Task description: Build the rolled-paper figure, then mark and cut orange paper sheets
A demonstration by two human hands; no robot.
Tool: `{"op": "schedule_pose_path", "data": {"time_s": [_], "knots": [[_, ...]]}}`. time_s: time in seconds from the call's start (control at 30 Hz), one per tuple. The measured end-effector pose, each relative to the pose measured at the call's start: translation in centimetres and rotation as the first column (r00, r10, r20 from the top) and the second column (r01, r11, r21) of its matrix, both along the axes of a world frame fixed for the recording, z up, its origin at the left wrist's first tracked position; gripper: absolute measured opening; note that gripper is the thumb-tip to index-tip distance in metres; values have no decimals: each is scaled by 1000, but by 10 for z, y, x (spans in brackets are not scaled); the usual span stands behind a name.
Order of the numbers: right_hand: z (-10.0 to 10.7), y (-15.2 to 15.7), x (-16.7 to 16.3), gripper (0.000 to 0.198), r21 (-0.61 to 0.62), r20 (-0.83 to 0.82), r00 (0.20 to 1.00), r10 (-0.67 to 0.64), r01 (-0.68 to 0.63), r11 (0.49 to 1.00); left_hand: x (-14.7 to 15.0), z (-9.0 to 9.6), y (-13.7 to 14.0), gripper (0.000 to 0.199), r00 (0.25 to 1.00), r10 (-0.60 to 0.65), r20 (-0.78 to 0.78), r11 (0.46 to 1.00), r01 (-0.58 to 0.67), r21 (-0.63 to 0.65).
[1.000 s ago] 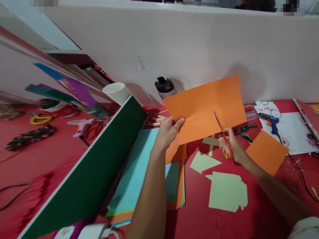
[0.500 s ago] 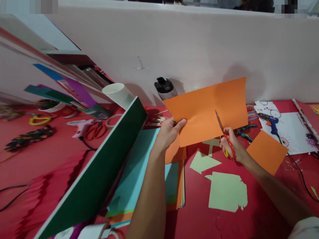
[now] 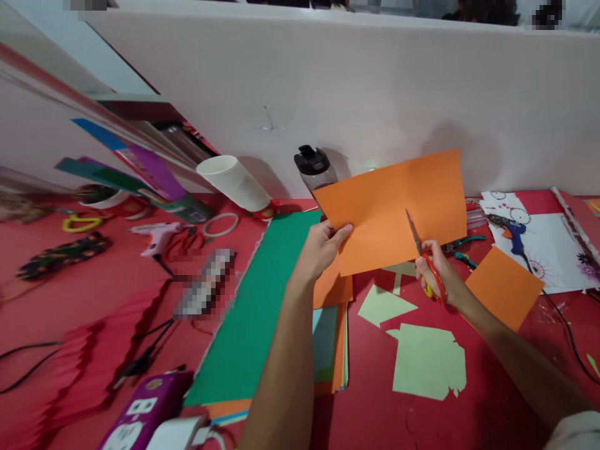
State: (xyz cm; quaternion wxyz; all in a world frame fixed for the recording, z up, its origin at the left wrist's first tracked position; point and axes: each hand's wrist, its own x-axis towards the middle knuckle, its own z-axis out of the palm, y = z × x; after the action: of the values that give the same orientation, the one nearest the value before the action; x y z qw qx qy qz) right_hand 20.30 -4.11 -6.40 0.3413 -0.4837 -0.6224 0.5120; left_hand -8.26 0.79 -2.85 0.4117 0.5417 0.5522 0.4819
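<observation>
My left hand [image 3: 323, 250] pinches the lower left side of an orange sheet of paper [image 3: 394, 212], thumb on the near face. The sheet is held up at a tilt above the table. My right hand [image 3: 438, 272] grips red and yellow-handled scissors [image 3: 413, 231] near the sheet's lower edge. Their blades point up and lie in front of the paper; I cannot tell whether they touch it. Below lie pale green paper pieces [image 3: 429, 361], and a smaller orange piece [image 3: 506, 287] rests right of my right hand. A green board [image 3: 248, 312] lies flat on stacked coloured paper [image 3: 340, 350].
A purple power strip [image 3: 145, 406] with a white plug sits at the front left. Behind it are a pink glue gun [image 3: 159, 236], a white paper cup [image 3: 234, 181] and a black-lidded bottle [image 3: 314, 164]. A blue glue gun [image 3: 513, 234] lies at the right, its cord trailing forward.
The green board, which stood tilted up on the left, has dropped flat onto the paper stack. That uncovers the power strip and cords. Both hands, the orange sheet and scissors stay almost unchanged.
</observation>
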Motion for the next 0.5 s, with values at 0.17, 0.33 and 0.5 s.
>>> {"op": "schedule_pose_path", "data": {"time_s": [0.17, 0.33, 0.5], "knots": [[15, -3, 2, 44, -17, 59, 996, 62, -61, 998, -1, 0, -1, 20, 998, 43, 38, 999, -43, -3], [52, -13, 7, 43, -123, 68, 986, 149, -140, 982, -4, 3, -5, 29, 980, 93, 177, 995, -98, 24], [90, -15, 46, 45, -292, 95, 901, 423, -381, 877, -8, 6, -9, 39, 973, -38, 227, 992, 63, -105]]}}
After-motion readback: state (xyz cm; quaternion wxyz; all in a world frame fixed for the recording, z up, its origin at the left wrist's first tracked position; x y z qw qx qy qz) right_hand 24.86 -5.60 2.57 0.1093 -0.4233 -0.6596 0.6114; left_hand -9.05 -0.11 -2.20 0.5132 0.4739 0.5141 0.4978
